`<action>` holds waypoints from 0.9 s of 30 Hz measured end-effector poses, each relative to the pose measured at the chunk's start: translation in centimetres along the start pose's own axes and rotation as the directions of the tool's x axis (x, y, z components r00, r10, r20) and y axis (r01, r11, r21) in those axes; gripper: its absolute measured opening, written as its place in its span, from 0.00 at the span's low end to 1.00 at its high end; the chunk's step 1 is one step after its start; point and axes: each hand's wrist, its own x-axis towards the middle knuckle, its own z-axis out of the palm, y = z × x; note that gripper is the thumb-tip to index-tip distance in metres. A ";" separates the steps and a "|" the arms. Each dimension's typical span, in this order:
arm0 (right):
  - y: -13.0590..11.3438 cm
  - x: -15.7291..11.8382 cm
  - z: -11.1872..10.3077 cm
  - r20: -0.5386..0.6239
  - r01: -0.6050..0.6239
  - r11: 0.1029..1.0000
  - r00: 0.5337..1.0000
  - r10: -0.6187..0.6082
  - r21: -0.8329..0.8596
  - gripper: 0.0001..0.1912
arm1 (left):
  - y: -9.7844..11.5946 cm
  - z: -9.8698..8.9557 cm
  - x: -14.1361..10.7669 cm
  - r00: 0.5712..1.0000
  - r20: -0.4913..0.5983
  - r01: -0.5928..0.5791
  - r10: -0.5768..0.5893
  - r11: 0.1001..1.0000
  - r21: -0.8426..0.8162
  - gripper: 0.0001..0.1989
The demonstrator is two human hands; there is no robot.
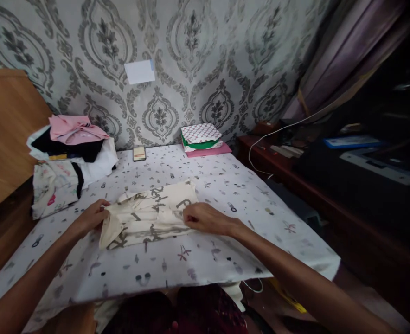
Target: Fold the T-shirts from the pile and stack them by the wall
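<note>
A cream garment point(156, 208) with dark brush-like print lies folded into a rough rectangle on the patterned tablecloth point(212, 260). Its surface is wrinkled, and its exact kind cannot be made out. At its left edge my left hand point(92, 217) pinches the fabric between curled fingers. My right hand point(205, 219) is closed on the right end, knuckles up, with its fingertips partly hidden.
At the back left sits a loose pile of clothes point(76, 144), pink on top. A neat folded stack point(201, 139) stands by the wall. Between them is a small square object point(139, 153). To the right are a dark red cabinet point(278, 162) and a white cable point(260, 139).
</note>
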 end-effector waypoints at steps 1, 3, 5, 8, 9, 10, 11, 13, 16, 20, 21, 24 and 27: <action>-0.7 -0.2 0.0 0.070 0.043 0.996 0.996 -0.049 0.075 0.09 | -0.9 -0.5 -0.1 1.000 -0.012 -0.017 0.018 0.995 0.101 0.18; -1.3 -0.5 -0.3 0.215 0.067 0.959 0.968 -0.130 0.276 0.06 | -1.7 -0.8 -0.1 0.995 -0.027 -0.088 0.097 0.964 0.253 0.20; -1.1 -0.5 -1.1 0.251 0.022 0.906 0.958 -0.141 0.423 0.07 | -1.4 -0.5 0.5 0.965 -0.045 -0.225 0.258 0.906 0.359 0.24; 0.5 0.1 -1.9 0.016 -0.073 0.963 0.997 0.072 0.258 0.09 | 0.1 1.0 1.9 0.839 0.081 -0.503 0.538 0.711 0.492 0.25; 1.2 0.4 -2.0 -0.064 -0.124 0.985 0.989 0.133 0.121 0.10 | 0.8 1.5 2.4 0.785 0.154 -0.579 0.600 0.622 0.527 0.26; 1.9 0.6 -2.0 -0.110 -0.172 0.985 0.979 0.169 -0.021 0.11 | 1.4 2.0 2.8 0.738 0.225 -0.634 0.636 0.540 0.553 0.27; 2.4 0.9 -1.8 -0.115 -0.201 0.968 0.976 0.185 -0.148 0.14 | 2.0 2.4 3.2 0.704 0.288 -0.672 0.649 0.477 0.567 0.28; 3.2 1.2 -1.2 -0.067 -0.206 0.925 0.979 0.194 -0.319 0.15 | 3.0 2.9 3.8 0.666 0.383 -0.719 0.641 0.412 0.560 0.30; 3.5 1.4 -0.3 -0.055 -0.197 0.883 0.980 0.192 -0.426 0.10 | 4.0 3.0 4.2 0.665 0.429 -0.735 0.612 0.432 0.523 0.26; 3.9 2.3 -0.6 -0.149 -0.219 0.935 0.972 0.183 -0.279 0.08 | 4.1 2.3 5.1 0.786 0.273 -0.617 0.555 0.666 0.419 0.12; 4.2 3.0 -1.1 -0.203 -0.235 0.958 0.959 0.200 -0.166 0.07 | 3.9 2.0 5.6 0.826 0.181 -0.561 0.534 0.752 0.346 0.10; 5.8 6.2 -2.9 -0.410 -0.255 0.926 0.841 0.354 0.277 0.06 | 3.3 0.9 7.3 0.945 -0.146 -0.300 0.294 0.954 -0.020 0.10; 7.5 9.7 -4.3 -0.566 -0.162 0.844 0.676 0.472 0.511 0.14 | 2.2 -0.4 8.4 0.971 -0.237 -0.028 -0.034 0.967 -0.253 0.09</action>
